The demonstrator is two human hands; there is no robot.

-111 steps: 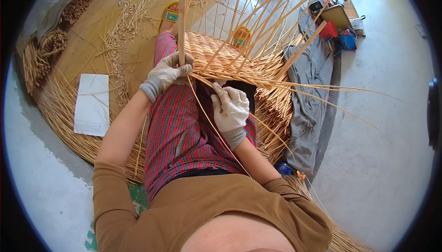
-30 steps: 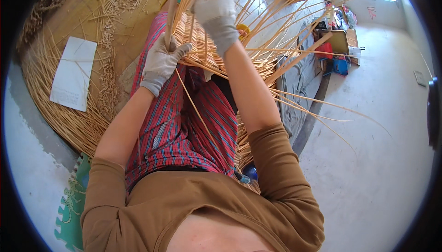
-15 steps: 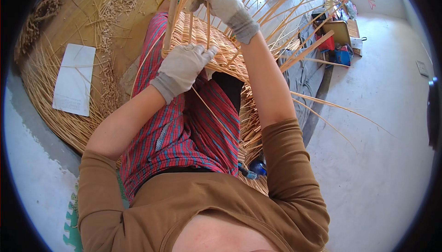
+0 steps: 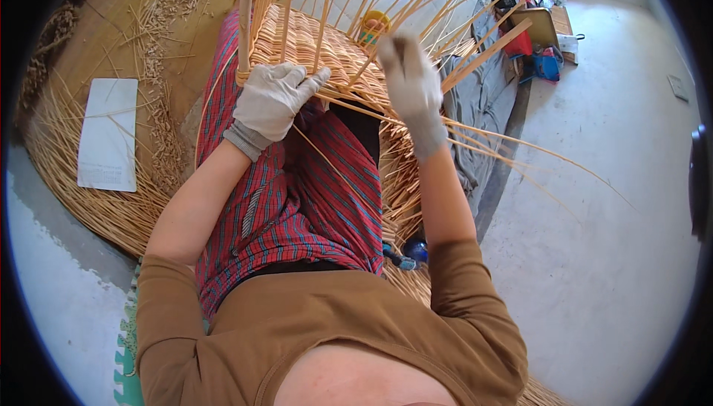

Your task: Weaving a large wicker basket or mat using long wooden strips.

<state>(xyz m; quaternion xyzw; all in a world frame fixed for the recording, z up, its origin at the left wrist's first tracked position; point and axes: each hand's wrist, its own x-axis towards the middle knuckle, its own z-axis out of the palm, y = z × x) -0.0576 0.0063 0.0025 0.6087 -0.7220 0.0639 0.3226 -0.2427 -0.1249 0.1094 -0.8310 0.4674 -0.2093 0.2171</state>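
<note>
A partly woven wicker basket [image 4: 340, 51] rests across my lap, with upright stakes [image 4: 324, 16] rising from its weave. My left hand [image 4: 267, 103], in a pale work glove, is closed on the near edge of the weaving, its thumb along the strands. Farther right, my gloved right hand [image 4: 410, 79] is raised beside the basket's right end. Motion smears its fingers, so whether they hold anything cannot be made out. Long loose wicker strands [image 4: 520, 139] run from the near edge out past my right wrist.
A white sheet [image 4: 108, 135] lies on the left over bundled wicker rods [image 4: 56, 146]. Scraps [image 4: 152, 57] litter the brown mat. Beyond the basket stands a small yellow container [image 4: 375, 24]. Grey cloth [image 4: 479, 124] and a blue bag [image 4: 548, 64] are at the right.
My right hand has let go of an upright stake and swung right and nearer. My left hand keeps its hold on the edge, shifted slightly left in view with the basket.
</note>
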